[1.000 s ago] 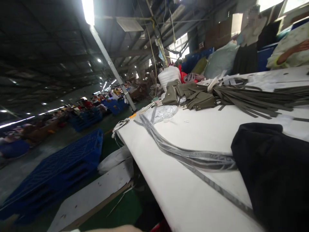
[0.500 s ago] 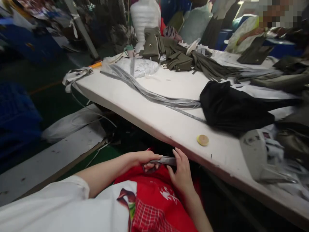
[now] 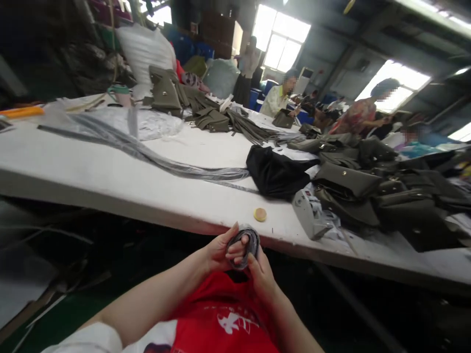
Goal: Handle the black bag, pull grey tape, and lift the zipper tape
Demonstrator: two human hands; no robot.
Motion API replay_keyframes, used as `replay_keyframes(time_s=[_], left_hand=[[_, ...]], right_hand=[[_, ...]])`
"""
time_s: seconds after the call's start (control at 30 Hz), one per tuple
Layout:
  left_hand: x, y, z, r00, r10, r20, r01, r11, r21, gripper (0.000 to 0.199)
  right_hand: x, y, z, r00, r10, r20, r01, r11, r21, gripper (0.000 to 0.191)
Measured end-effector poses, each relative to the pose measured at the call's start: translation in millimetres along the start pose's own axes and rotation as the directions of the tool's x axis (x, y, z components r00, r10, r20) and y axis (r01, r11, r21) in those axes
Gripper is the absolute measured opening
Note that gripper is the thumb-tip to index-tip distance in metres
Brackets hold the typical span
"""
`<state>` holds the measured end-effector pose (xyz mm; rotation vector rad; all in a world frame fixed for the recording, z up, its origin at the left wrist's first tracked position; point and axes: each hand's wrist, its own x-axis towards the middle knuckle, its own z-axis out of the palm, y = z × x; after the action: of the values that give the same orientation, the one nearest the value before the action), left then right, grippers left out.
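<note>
While both hands meet low in the centre of the frame, just below the near edge of the desk (image 3: 110, 181), they grip a grey strap (image 3: 246, 243) wound into a small loop. The left hand (image 3: 221, 252) closes on the loop from the left, its fingers laid across the front of the coil; the right hand (image 3: 262, 274) clamps it from below and the right, thumb pressed to the outer turn. The strap is flat, dull grey and faintly shiny, curled into a rough ring with a dark hollow at its middle, held upright against a red garment (image 3: 224, 318) at the bottom of the frame.

On the desk just above the hands lies a small round yellow disc (image 3: 260, 214). A long bundle of grey strips (image 3: 147, 154) runs from the upper left across the white surface to a black cloth (image 3: 275, 174) at centre. Right of the cloth sits a pale grey device (image 3: 312, 215), and beyond it, filling the right side, olive bags (image 3: 368, 191) are heaped. More olive pieces and straps (image 3: 206, 115) are piled further back, beside a white sack (image 3: 145, 54) at upper left. Other people (image 3: 277, 98) sit at the far side of the desk, upper right, under bright windows.
</note>
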<state>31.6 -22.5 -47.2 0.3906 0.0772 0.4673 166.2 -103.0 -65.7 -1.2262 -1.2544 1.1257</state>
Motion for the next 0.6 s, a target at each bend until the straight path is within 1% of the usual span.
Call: replay_keyframes(time_s=[0.03, 0.07, 0.1, 0.13, 0.17, 0.2, 0.23, 0.27, 0.3, 0.33, 0.37, 0.4, 0.43, 0.5, 0.53, 0.57, 0.6], left_hand=[[8, -1, 0.4, 1.0, -0.004, -0.02, 0.005, 0.999, 0.034, 0.046], [15, -1, -0.4, 0.998, -0.001, -0.059, 0.008, 0.993, 0.12, 0.05], [22, 1, -2.1, 0.994, 0.018, -0.112, 0.009, 0.97, 0.241, 0.054], [28, 3, -4.1, 0.984, 0.056, -0.17, 0.011, 0.931, 0.365, 0.055], [33, 7, -6.1, 0.968, 0.122, -0.221, 0.003, 0.872, 0.49, 0.054], [36, 11, -7.5, 0.947, 0.206, -0.246, -0.012, 0.79, 0.613, 0.052], [39, 14, -8.2, 0.929, 0.285, -0.237, -0.029, 0.692, 0.721, 0.049], [40, 17, -8.2, 0.922, 0.336, -0.194, -0.043, 0.586, 0.809, 0.047], [41, 18, -7.5, 0.926, 0.353, -0.133, -0.054, 0.475, 0.878, 0.044], [41, 18, -6.4, 0.936, 0.343, -0.074, -0.059, 0.36, 0.931, 0.039], [41, 17, -5.4, 0.947, 0.32, -0.039, -0.056, 0.281, 0.958, 0.037], [41, 15, -4.9, 0.953, 0.298, -0.043, -0.04, 0.265, 0.963, 0.038], [41, 12, -5.0, 0.953, 0.292, -0.077, -0.012, 0.293, 0.956, 0.04], [40, 8, -7.5, 0.941, 0.275, -0.195, 0.065, 0.422, 0.904, 0.047], [40, 7, -9.3, 0.938, 0.245, -0.244, 0.1, 0.485, 0.869, 0.05], [40, 7, -11.2, 0.942, 0.203, -0.268, 0.127, 0.524, 0.842, 0.051], [39, 9, -12.7, 0.952, 0.156, -0.263, 0.145, 0.529, 0.836, 0.05]], right_hand=[[1, -2, -4, 0.999, -0.006, -0.035, 0.006, 1.0, -0.011, 0.046], [2, -3, -9, 0.997, -0.007, -0.077, 0.004, 0.999, -0.044, 0.044], [3, -5, -15, 0.992, -0.011, -0.127, -0.002, 0.994, -0.107, 0.041], [4, -7, -21, 0.986, -0.018, -0.165, -0.014, 0.982, -0.187, 0.039], [5, -10, -28, 0.985, -0.018, -0.173, -0.03, 0.962, -0.271, 0.037], [6, -13, -34, 0.989, -0.007, -0.151, -0.047, 0.935, -0.352, 0.034], [7, -16, -40, 0.994, 0.018, -0.105, -0.061, 0.903, -0.425, 0.031], [9, -19, -45, 0.997, 0.055, -0.05, -0.072, 0.871, -0.486, 0.028], [10, -21, -48, 0.996, 0.095, 0.001, -0.079, 0.842, -0.534, 0.026], [11, -23, -50, 0.991, 0.129, 0.037, -0.086, 0.82, -0.566, 0.025], [12, -25, -52, 0.987, 0.153, 0.051, -0.096, 0.81, -0.579, 0.024], [14, -27, -52, 0.984, 0.168, 0.051, -0.109, 0.813, -0.572, 0.024], [14, -28, -52, 0.982, 0.181, 0.048, -0.125, 0.825, -0.551, 0.026], [15, -28, -50, 0.976, 0.209, 0.056, -0.157, 0.864, -0.477, 0.029], [15, -27, -48, 0.972, 0.226, 0.069, -0.174, 0.882, -0.438, 0.03], [15, -25, -46, 0.966, 0.243, 0.087, -0.188, 0.893, -0.408, 0.031], [14, -23, -44, 0.961, 0.257, 0.105, -0.197, 0.899, -0.392, 0.031]])
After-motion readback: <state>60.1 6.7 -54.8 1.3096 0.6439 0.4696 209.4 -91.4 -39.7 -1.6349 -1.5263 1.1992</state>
